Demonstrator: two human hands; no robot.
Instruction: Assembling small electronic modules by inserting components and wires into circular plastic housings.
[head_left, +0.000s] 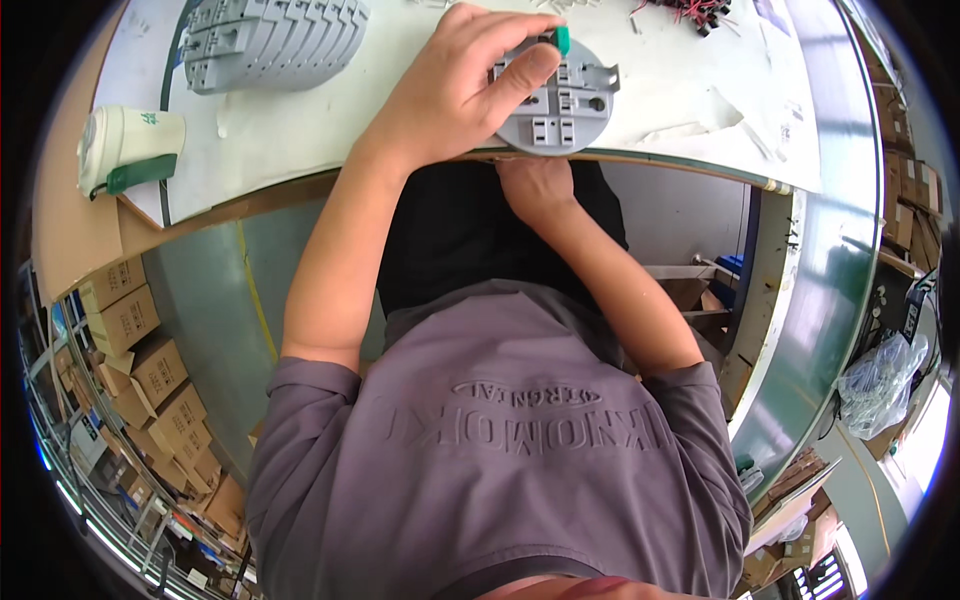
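My left hand (460, 90) reaches over a round grey plastic base (580, 128) near the table's front edge. Thumb and forefinger pinch a small green block (562, 41) at the far part of this base. Moulded square sockets, holes and a tab on the right side mark the grey piece. Just below the table edge, in front of the base, is my right hand (537, 186). Its fingers are tucked out of sight under the edge, so whether they hold anything cannot be seen.
A row of nested grey plastic parts (275, 45) lies at the table's far left, with a white cup with a green band (130, 150) nearer. Red and black wired parts (695, 14) are at the far right. Stacked cardboard boxes (165, 375) stand on the left floor.
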